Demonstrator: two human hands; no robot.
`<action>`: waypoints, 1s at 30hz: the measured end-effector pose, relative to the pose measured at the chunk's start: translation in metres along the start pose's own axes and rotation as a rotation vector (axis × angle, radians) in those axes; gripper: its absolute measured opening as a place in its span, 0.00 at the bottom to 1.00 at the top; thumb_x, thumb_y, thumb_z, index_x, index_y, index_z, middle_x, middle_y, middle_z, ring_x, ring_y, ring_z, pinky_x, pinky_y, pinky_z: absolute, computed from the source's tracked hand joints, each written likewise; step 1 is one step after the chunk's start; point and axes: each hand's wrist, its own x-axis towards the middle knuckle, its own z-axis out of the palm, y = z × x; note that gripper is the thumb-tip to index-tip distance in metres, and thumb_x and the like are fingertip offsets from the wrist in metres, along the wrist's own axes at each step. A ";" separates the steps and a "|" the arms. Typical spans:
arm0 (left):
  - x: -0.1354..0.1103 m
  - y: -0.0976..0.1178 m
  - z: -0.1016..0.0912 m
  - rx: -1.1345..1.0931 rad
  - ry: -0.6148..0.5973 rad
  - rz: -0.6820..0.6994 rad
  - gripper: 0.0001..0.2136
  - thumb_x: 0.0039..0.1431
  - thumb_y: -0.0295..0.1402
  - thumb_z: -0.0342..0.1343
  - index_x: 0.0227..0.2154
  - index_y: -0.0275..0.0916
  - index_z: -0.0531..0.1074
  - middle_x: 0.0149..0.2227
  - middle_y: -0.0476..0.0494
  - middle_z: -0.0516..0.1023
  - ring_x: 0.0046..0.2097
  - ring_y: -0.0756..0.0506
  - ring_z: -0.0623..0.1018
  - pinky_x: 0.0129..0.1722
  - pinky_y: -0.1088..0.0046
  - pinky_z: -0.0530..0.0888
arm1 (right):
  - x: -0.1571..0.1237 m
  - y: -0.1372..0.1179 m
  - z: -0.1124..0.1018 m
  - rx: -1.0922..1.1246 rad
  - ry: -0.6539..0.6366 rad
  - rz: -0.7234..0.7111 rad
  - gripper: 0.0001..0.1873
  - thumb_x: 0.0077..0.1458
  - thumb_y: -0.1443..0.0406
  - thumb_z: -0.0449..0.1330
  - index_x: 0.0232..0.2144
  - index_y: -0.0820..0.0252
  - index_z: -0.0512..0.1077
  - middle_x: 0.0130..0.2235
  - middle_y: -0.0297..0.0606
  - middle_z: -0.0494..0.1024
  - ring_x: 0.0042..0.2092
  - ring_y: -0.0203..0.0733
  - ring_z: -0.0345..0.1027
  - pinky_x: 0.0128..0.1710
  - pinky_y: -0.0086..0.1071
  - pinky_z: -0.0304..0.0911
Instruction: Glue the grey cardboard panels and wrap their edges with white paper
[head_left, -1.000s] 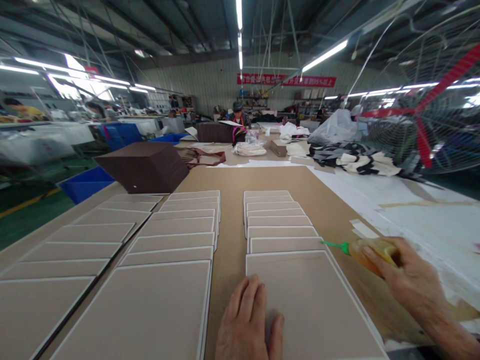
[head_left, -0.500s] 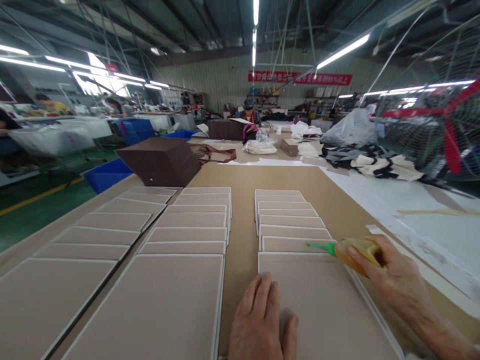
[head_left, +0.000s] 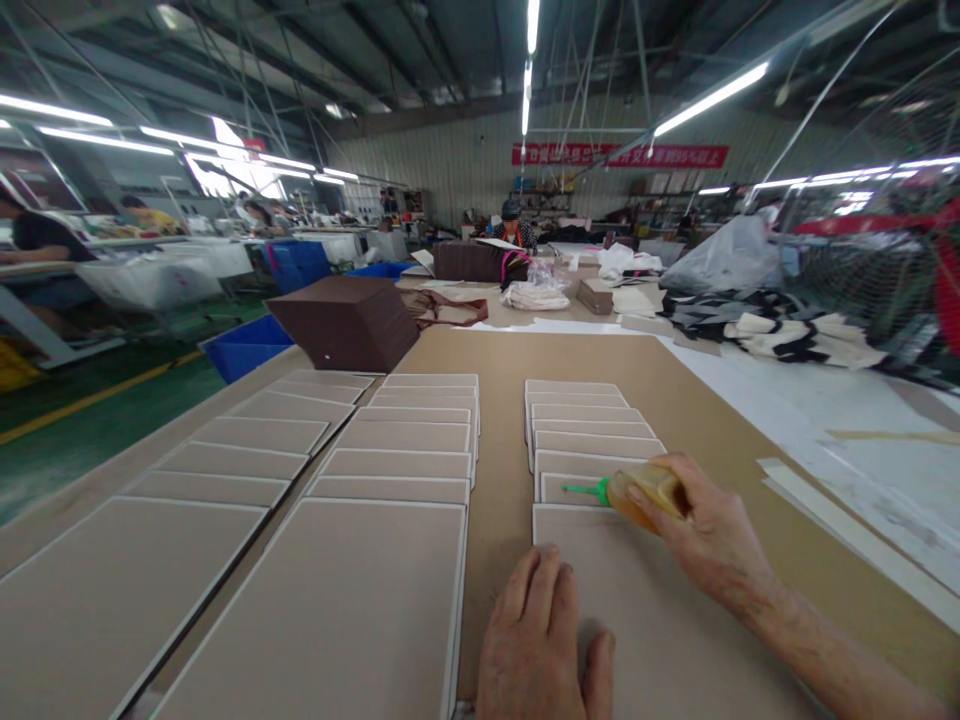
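Note:
My right hand (head_left: 701, 525) is wrapped around a squeeze bottle (head_left: 641, 494) of amber liquid with a green nozzle. The bottle lies nearly level, its thin tip pointing left over the second panel of the right-hand row. Flat on the left edge of the nearest beige panel (head_left: 660, 620) rests my left hand (head_left: 536, 640), fingers stretched and thumb apart, holding nothing. The panels have pale edges and overlap like shingles, running away from me. Two more such rows, a middle row (head_left: 337, 600) and a left row (head_left: 150, 570), lie to the left.
A dark brown stack (head_left: 349, 325) stands at the table's far left, beside a blue bin (head_left: 244, 348). Pale strips (head_left: 862, 530) lie at the right. Farther back are black and white fabric pieces (head_left: 810, 330), a plastic bag (head_left: 724, 258) and a seated person (head_left: 512, 228). A fan stands at right.
My right hand has carried the bottle left, its nozzle tip passing along the second panel toward that panel's left side. My left hand stays on the nearest panel. The view has turned slightly left.

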 end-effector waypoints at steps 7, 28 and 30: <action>0.001 -0.001 0.000 0.016 0.033 0.018 0.23 0.58 0.43 0.57 0.53 0.35 0.71 0.57 0.38 0.72 0.57 0.36 0.73 0.50 0.61 0.79 | 0.007 -0.004 0.009 0.090 -0.012 0.056 0.20 0.56 0.46 0.57 0.37 0.55 0.70 0.25 0.30 0.73 0.26 0.40 0.66 0.27 0.33 0.61; 0.000 -0.007 0.003 0.053 0.057 0.080 0.24 0.57 0.44 0.57 0.53 0.35 0.70 0.57 0.39 0.72 0.56 0.37 0.73 0.50 0.62 0.79 | 0.003 0.015 0.000 0.155 0.003 0.244 0.20 0.51 0.47 0.59 0.35 0.55 0.71 0.27 0.34 0.76 0.31 0.46 0.68 0.31 0.37 0.62; 0.000 -0.009 0.004 0.056 0.059 0.087 0.24 0.57 0.44 0.58 0.53 0.35 0.71 0.57 0.40 0.73 0.56 0.37 0.73 0.50 0.62 0.79 | 0.006 0.010 0.005 0.245 -0.010 0.246 0.19 0.51 0.48 0.60 0.35 0.55 0.71 0.28 0.33 0.75 0.31 0.44 0.68 0.31 0.37 0.62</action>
